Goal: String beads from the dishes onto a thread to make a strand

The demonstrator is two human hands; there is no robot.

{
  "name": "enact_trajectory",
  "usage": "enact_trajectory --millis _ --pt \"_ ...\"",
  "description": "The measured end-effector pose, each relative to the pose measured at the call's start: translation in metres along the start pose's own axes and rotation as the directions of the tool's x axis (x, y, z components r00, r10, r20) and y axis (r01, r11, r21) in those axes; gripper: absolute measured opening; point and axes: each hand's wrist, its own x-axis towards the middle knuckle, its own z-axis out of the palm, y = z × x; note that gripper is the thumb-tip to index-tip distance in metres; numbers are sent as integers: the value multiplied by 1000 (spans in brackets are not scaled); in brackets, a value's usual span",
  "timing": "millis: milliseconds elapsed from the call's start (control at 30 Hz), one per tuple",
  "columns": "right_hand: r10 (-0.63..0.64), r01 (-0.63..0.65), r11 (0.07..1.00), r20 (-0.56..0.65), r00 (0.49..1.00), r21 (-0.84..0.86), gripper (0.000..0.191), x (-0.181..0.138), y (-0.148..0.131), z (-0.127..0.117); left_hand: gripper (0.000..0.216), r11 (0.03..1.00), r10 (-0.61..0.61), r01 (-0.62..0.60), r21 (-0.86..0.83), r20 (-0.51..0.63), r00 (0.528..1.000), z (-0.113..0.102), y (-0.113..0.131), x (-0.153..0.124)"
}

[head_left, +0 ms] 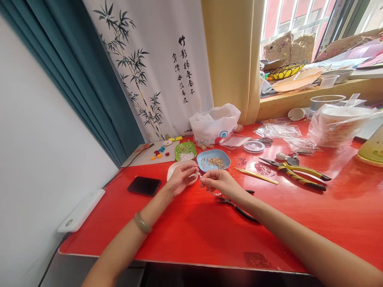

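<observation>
My left hand (182, 178) is closed in a pinch over the white dish (172, 169), holding one end of a thin string of small pale beads (216, 194). The fingers of my right hand (220, 181) pinch the same string a little to the right, and part of it hangs below them. Single beads are too small to make out. Just behind the hands sits a blue dish (226, 156) of gold-coloured beads. Black-handled pliers (239, 210) lie partly under my right forearm.
A green dish (177, 154) of white beads stands farther back. Left of my hands lies a phone (144, 186). To the right are gold tweezers (256, 175) and yellow-black pliers (296, 173). A white plastic bag (212, 123) and a power strip (81, 211) are also on the table.
</observation>
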Motion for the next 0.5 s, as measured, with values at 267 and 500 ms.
enact_trajectory --millis 267,500 --pt "15 -15 1000 1 1000 -2 19 0 1 0 23 1000 -3 2 14 22 1000 2 -1 -1" --pt "0 0 1000 4 1000 -21 19 1 3 -1 24 998 2 -5 59 42 999 2 -1 -3"
